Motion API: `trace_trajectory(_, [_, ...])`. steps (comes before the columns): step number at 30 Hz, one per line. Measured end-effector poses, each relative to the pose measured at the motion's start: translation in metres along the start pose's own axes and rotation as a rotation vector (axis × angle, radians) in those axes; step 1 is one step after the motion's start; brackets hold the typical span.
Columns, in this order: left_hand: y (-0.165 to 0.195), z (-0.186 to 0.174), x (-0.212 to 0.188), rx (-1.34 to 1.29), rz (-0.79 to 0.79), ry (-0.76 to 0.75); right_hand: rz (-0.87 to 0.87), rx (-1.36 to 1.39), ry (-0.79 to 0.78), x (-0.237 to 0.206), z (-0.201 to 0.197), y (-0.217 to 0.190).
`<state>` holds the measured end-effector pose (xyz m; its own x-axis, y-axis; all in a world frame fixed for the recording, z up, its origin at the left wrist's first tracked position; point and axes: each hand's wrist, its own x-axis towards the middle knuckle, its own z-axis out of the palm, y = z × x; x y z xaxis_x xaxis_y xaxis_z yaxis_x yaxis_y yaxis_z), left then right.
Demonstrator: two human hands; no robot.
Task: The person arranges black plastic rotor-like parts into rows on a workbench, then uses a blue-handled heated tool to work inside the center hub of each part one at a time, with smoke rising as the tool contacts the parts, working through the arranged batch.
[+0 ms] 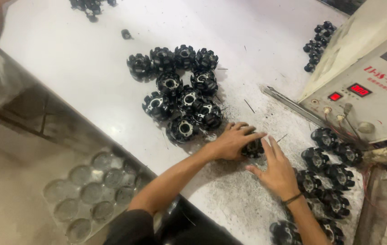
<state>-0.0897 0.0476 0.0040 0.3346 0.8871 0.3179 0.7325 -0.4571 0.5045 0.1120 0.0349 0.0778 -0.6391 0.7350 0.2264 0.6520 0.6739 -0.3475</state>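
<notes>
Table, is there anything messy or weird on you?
Yes. The white table is sprinkled with dark grit and thin slivers, thickest around the two hands, which hold a black wheel part: left hand, right hand. One small black piece lies alone, apart from the cluster of wheel parts.

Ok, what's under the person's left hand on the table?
Under the left hand sits a black round wheel part, only its right edge showing; the rest is covered by the fingers.
</notes>
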Motion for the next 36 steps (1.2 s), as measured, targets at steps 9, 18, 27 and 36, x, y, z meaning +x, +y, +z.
trace_trajectory(9, [-0.025,0.022,0.007,-0.133,-0.082,-0.022,0.393,0.188,-0.015,0.039,-0.004,0.065])
trace_trajectory(18, [-0.017,-0.002,-0.001,-0.169,-0.059,0.033,0.002,-0.252,0.047,0.042,0.013,0.078])
trace_trajectory(27, [0.030,0.021,0.019,-0.290,0.232,-0.185,0.064,-0.351,-0.087,0.023,-0.008,0.092])
trace_trajectory(36, [-0.021,0.051,0.101,-0.049,0.201,-0.030,0.163,-0.329,-0.145,-0.049,0.014,0.037])
